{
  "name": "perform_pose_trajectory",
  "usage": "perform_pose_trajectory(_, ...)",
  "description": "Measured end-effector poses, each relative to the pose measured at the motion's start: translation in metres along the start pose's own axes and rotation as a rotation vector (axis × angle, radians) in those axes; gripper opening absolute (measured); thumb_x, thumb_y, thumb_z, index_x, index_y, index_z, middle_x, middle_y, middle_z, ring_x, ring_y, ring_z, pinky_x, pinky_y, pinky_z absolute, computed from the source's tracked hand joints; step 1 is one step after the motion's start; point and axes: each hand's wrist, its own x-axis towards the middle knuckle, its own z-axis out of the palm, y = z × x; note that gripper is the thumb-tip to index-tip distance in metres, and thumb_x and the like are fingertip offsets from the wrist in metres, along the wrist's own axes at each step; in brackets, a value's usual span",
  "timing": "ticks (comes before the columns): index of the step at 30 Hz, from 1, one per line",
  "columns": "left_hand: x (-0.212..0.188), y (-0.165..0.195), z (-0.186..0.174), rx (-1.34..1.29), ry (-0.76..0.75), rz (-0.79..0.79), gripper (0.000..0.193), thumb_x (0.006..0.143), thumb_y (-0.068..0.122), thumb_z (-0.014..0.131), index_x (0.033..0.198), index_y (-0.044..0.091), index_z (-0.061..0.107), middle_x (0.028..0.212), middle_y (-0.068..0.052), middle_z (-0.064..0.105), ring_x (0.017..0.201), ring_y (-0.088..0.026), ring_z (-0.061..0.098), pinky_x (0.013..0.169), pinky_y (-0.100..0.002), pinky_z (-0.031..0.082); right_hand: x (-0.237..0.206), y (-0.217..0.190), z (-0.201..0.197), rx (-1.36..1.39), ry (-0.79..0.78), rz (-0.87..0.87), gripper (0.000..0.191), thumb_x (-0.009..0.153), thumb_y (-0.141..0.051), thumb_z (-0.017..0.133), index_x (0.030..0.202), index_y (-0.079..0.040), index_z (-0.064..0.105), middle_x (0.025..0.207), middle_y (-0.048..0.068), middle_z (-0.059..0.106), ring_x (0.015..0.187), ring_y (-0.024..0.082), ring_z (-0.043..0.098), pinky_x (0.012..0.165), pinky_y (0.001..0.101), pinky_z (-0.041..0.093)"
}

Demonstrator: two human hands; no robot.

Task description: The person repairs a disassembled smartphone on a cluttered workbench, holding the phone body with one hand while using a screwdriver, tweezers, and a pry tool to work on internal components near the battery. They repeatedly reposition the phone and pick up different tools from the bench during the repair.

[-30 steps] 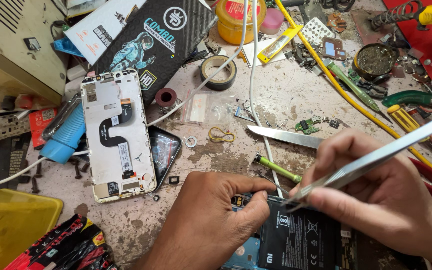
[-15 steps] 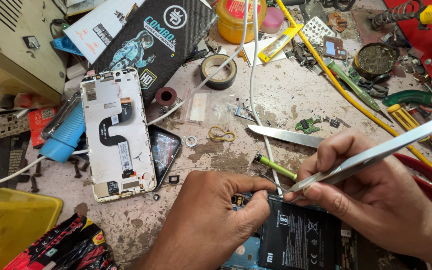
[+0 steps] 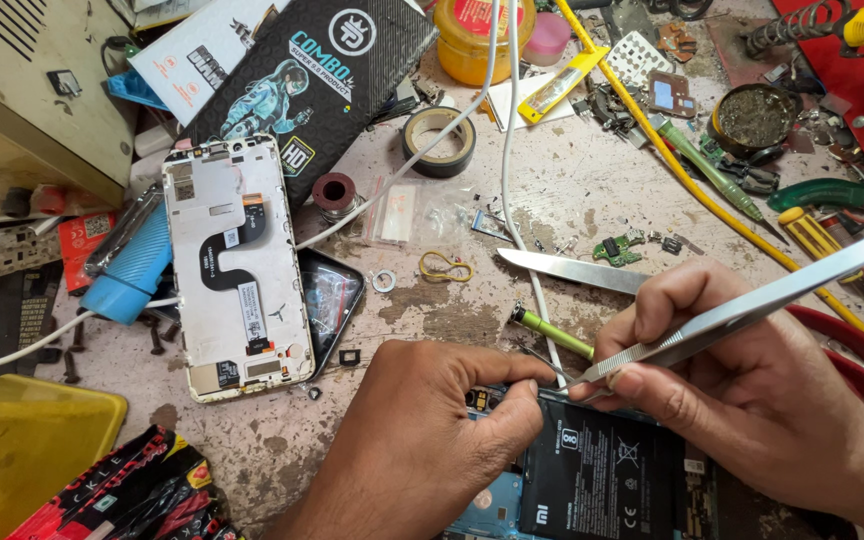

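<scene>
Lying opened, phone shows black battery; tweezers touching.

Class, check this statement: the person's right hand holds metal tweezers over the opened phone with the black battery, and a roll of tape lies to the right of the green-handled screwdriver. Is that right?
Not quite. In the head view, the roll of tape lies to the left of the green-handled screwdriver. The rest holds: the right hand holds metal tweezers over the opened phone.

Bright, even light; sharp focus.
</scene>
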Motion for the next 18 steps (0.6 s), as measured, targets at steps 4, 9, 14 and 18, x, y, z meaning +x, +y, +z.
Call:
perform_pose_trajectory(4, -0.0008, 0.0003, -0.0009, -0.004, -0.008, -0.016, 0.026, 0.085, 0.023, 0.066, 0.101, 0.015, 0.085, 0.051, -0.001, 0.067, 0.038, -0.005, 0.057, 0.04, -0.027, 0.049, 0.0004, -0.0007, 0.0014, -0.023, 0.005, 0.002, 0.021, 0.101, 0.002, 0.059, 0.115, 0.002, 0.043, 0.116, 0.018, 0.063, 0.109, 0.019, 0.072, 0.092, 0.0339, 0.063)
perform_pose_trajectory(9, -0.001, -0.0008, -0.0006, -0.002, -0.004, -0.01, 0.026, 0.085, 0.023, 0.066, 0.101, 0.015, 0.086, 0.05, -0.001, 0.067, 0.039, -0.005, 0.057, 0.04, -0.027, 0.049, 0.0009, -0.002, 0.0016, 0.029, -0.008, 0.007, 0.02, 0.102, 0.001, 0.058, 0.115, 0.002, 0.042, 0.115, 0.018, 0.063, 0.111, 0.02, 0.072, 0.093, 0.0341, 0.062)
perform_pose_trajectory(14, -0.0017, -0.0012, -0.0007, -0.004, 0.006, 0.026, 0.025, 0.085, 0.022, 0.067, 0.1, 0.015, 0.086, 0.049, -0.001, 0.066, 0.039, -0.005, 0.057, 0.041, -0.027, 0.049, 0.0005, -0.0019, 0.0013, -0.019, 0.006, 0.006, 0.021, 0.102, 0.001, 0.058, 0.116, 0.002, 0.042, 0.115, 0.018, 0.063, 0.11, 0.02, 0.071, 0.092, 0.0338, 0.061)
perform_pose_trajectory(18, -0.0016, -0.0016, -0.0006, -0.002, 0.006, 0.006, 0.025, 0.084, 0.022, 0.067, 0.099, 0.015, 0.085, 0.048, -0.002, 0.065, 0.039, -0.005, 0.056, 0.041, -0.028, 0.049, 0.0005, -0.0026, 0.0006, -0.039, 0.01, 0.017, 0.02, 0.102, 0.0, 0.059, 0.114, 0.002, 0.043, 0.114, 0.019, 0.064, 0.109, 0.021, 0.074, 0.09, 0.0342, 0.064)
